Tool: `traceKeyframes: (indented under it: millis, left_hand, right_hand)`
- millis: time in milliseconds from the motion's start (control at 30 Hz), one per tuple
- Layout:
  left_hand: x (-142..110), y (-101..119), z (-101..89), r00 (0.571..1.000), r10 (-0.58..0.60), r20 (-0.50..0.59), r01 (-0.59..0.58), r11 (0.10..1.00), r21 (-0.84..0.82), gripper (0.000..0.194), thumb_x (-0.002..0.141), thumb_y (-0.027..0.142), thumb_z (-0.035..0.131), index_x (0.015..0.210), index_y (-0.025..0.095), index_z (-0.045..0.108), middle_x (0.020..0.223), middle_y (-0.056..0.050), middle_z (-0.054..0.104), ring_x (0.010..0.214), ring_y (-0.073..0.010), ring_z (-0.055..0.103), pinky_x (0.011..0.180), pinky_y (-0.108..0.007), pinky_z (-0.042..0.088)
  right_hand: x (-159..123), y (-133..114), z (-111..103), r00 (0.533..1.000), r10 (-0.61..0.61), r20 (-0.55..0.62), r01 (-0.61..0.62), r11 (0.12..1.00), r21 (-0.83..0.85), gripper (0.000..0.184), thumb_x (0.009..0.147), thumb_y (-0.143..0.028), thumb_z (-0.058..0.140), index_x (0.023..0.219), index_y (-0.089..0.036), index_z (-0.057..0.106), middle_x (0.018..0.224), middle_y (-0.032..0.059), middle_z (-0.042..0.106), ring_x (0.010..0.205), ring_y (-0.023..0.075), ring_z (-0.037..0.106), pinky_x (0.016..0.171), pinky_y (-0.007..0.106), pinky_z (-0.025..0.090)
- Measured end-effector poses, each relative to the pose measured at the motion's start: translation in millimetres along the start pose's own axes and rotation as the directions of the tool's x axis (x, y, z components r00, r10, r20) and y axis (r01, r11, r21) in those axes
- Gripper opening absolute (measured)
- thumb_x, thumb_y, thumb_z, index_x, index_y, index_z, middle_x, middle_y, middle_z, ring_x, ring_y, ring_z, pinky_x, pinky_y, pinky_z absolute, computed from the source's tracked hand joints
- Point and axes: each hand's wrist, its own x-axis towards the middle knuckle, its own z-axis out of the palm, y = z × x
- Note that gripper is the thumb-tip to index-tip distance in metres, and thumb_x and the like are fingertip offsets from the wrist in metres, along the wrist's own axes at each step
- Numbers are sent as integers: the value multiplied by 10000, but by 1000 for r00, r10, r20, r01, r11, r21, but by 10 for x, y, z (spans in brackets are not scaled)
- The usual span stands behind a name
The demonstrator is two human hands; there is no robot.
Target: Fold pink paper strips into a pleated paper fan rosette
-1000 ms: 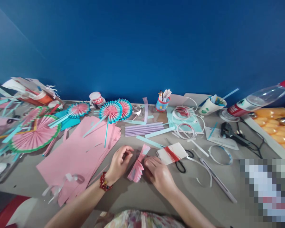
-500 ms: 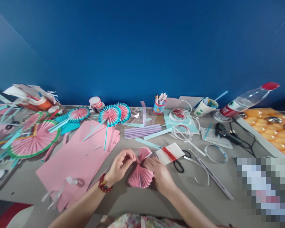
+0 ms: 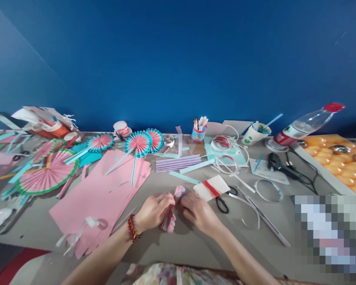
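I judge this pleat-pressing: the left hand (image 3: 156, 211) pinches pink pleated paper (image 3: 170, 224), the right hand (image 3: 201, 213) curls beside it, grip unclear, and even pressure seems needed next.

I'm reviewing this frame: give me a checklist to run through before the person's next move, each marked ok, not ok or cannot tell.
1. Left hand at the pleated pink paper: ok, its fingers are at the narrow middle.
2. Right hand gripping the paper: cannot tell, its fingertips are hidden.
3. Pleats fanned open: not ok, they are bunched narrow.
4. Scissors fully uncovered: not ok, the card wound with red thread lies over part of them.
5. Black glue gun away from both hands: ok, it lies off to the right.
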Motion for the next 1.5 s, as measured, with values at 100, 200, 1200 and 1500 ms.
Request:
traceKeyframes:
  millis: [100,200,1200,1500]
  left_hand:
    - [2,-1,1,1000,5,14,-6,998,66,123,943,138,412,976,205,511,935,-47,657,805,-177,621,725,-275,464]
    - [11,-1,-9,998,-54,-7,55,995,89,113,964,168,410,976,203,518,941,-46,667,826,-178,634,730,-273,466]
    - [28,51,-3,948,-314,-60,304,944,-131,48,888,181,512,893,228,519,796,5,664,728,-159,650,675,-245,455]
    - [22,46,15,945,-319,-71,307,942,-139,27,887,207,518,896,229,530,813,-4,678,740,-164,657,686,-252,468]
  right_hand:
    - [-26,-5,34,999,12,-35,-12,1000,3,128,789,-75,492,767,-198,517,807,53,620,802,220,529,739,328,416]
    - [-42,-16,79,995,16,-95,-17,1000,-10,133,829,-79,498,798,-198,547,821,51,630,820,217,542,754,325,423]
    - [95,-144,233,959,124,-256,-143,988,-58,244,822,-78,541,1005,-216,625,967,71,690,879,218,648,758,308,496]
    - [97,-128,244,962,112,-248,-142,984,-108,249,779,-59,524,965,-214,581,926,62,665,812,207,633,686,284,470]
